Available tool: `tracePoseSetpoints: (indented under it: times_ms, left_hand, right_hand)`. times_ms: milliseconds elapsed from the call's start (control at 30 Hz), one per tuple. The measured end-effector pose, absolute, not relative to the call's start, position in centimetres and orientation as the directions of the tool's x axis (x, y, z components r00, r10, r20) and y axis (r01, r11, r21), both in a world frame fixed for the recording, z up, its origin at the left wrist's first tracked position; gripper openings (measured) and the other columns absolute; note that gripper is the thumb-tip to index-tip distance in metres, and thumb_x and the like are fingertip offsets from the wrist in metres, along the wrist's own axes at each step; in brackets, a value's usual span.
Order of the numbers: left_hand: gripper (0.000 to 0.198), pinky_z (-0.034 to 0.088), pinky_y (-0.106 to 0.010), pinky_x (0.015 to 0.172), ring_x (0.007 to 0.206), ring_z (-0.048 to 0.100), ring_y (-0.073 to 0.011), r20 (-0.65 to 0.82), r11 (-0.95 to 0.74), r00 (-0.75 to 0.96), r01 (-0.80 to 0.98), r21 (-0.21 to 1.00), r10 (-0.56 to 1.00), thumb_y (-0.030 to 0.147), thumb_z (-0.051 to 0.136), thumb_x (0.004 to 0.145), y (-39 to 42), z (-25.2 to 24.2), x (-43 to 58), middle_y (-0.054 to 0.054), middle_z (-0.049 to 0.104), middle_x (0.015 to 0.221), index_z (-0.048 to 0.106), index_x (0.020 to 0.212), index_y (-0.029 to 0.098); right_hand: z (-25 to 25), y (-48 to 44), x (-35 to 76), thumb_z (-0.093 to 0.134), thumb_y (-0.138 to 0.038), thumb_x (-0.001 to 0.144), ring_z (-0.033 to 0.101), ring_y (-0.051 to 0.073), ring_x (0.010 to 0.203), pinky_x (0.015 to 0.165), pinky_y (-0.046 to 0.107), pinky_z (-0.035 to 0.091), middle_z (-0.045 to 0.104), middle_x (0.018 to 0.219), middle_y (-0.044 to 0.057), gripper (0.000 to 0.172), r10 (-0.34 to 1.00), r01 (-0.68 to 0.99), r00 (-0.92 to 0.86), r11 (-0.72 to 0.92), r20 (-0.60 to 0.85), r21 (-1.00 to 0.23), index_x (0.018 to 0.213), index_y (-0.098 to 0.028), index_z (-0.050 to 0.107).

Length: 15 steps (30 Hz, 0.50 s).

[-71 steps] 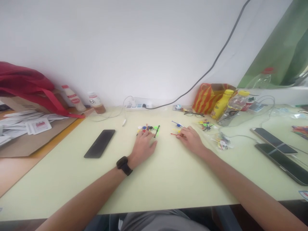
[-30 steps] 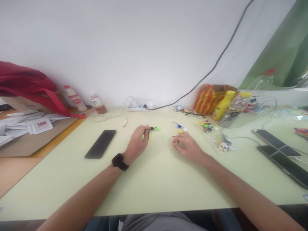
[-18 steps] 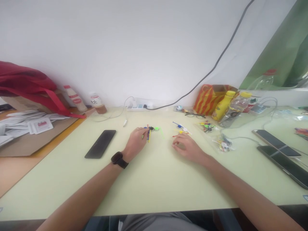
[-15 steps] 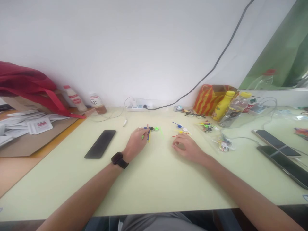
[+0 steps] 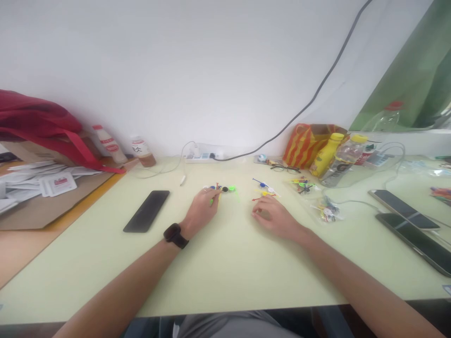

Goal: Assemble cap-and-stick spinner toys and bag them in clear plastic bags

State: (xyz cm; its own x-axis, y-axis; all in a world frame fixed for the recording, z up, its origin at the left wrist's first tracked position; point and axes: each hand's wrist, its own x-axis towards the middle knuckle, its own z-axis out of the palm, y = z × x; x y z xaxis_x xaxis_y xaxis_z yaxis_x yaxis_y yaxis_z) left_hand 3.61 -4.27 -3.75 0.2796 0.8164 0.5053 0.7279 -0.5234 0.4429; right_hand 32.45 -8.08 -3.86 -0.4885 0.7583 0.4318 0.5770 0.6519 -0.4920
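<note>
My left hand [image 5: 201, 210] rests on the table, thumb and fingers pinched together. Its fingertips meet a small black round-headed plastic piece [image 5: 224, 189]. Just right of that lies a bright green piece [image 5: 231, 188] with a thin stem. Other small coloured pieces are partly hidden behind and under my left fingers. My right hand [image 5: 275, 216] lies on the table with its fingers curled toward the thumb, and nothing shows in them. Close beyond it are small plastic pieces: a blue one [image 5: 262, 185], a white one [image 5: 270, 190] and a red one [image 5: 259, 198].
A black phone [image 5: 147, 211] lies to the left. Clear bags of coloured pieces [image 5: 329, 213] lie to the right, near two more phones [image 5: 405, 209]. Bottles [image 5: 340, 164], a striped bag [image 5: 296, 148], glasses [image 5: 285, 168] and a power strip [image 5: 200, 157] stand or lie along the wall.
My left fingertips have shifted slightly right and now cover more of the coloured pieces. The black and green pieces have moved a little to the right. My right hand stays put.
</note>
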Motion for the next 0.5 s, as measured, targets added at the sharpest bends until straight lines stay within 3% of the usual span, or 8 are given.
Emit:
tracePoseSetpoints:
  times_ms: [367,500]
  left_hand:
    - [0.019,0.052,-0.036,0.081,0.092,0.066,-0.0228,0.509,-0.607,0.363,0.633,0.480,0.781,0.016,0.051,0.098,-5.5,-2.7,4.1,-0.007,0.072,0.096,0.069,0.100,0.020]
    - [0.021,0.050,-0.035,0.081,0.086,0.062,-0.0205,0.481,-0.652,0.446,0.584,0.483,0.755,0.013,0.046,0.099,-6.4,-1.9,4.1,-0.005,0.066,0.090,0.065,0.094,0.020]
  right_hand:
    - [-3.5,-8.3,32.4,0.064,-0.019,0.094,0.065,0.029,0.108,0.093,0.044,0.051,0.070,0.088,0.007,0.008,0.761,0.573,-0.498,0.649,0.415,-0.501,0.087,-0.023,0.067]
    - [-3.8,-8.4,32.4,0.063,-0.022,0.095,0.066,0.029,0.106,0.094,0.044,0.050,0.068,0.087,0.006,0.010,0.785,0.573,-0.465,0.620,0.410,-0.536,0.104,-0.023,0.067]
